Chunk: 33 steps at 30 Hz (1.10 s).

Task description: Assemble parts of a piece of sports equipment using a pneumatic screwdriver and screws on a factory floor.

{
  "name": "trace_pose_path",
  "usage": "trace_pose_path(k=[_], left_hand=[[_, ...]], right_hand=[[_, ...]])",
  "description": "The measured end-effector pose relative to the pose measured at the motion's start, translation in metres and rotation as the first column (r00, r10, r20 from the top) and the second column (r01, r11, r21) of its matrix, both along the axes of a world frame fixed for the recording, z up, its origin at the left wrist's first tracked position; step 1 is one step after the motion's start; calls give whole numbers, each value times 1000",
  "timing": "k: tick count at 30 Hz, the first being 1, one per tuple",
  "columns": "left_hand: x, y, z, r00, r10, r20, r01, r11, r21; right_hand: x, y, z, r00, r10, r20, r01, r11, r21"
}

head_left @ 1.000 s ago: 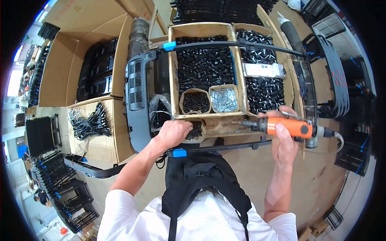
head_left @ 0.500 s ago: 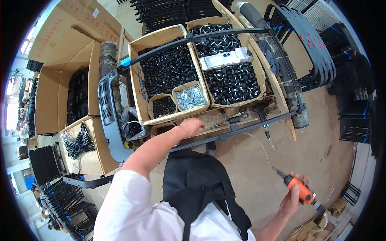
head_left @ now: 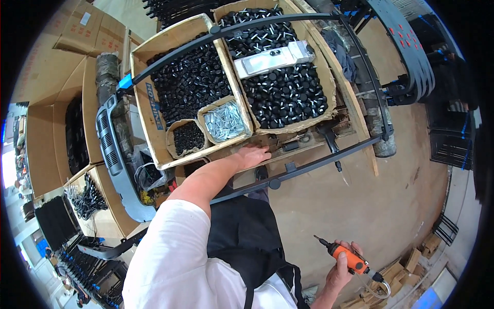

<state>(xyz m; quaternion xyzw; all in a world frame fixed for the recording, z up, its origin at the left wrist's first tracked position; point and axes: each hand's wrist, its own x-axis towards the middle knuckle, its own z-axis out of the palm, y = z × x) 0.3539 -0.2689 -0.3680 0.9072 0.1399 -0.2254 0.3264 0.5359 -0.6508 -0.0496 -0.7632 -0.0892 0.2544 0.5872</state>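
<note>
Hiding left hand fingertips, workbench clutter

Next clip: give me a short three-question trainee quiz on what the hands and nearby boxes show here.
1. True or false: the right hand holds an orange power screwdriver low, away from the workbench.
2. Multiple choice: the left hand rests on
A. the silver screws
B. the wooden bench edge just below the boxes
C. the floor
3. Fill in: the small cardboard box beside the left hand is filled with ______ screws.

Key: 1 true; 2 B; 3 silver.
</note>
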Motion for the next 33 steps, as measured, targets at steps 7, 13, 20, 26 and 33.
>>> trace_pose_path(k=[7, 13, 20, 26, 33], left_hand=[[8, -8, 3, 982, 131, 136, -128, 991, -27], [-3, -9, 79, 834, 547, 71, -506, 809, -298], [-28, -38, 260, 627, 779, -2, -683, 549, -481], [-54, -72, 350, 363, 917, 165, -634, 372, -678], [-105, -88, 393, 371, 356, 858, -836, 530, 141]], right_hand=[[7, 32, 6, 1000, -13, 18, 12, 1000, 25], [25, 83, 14, 990, 143, -4, -143, 990, -10], [31, 155, 29, 862, 507, -16, -502, 858, 110], [0, 227, 40, 454, 851, 263, -853, 501, -146], [-65, 288, 66, 50, 975, 218, -944, 118, -310]])
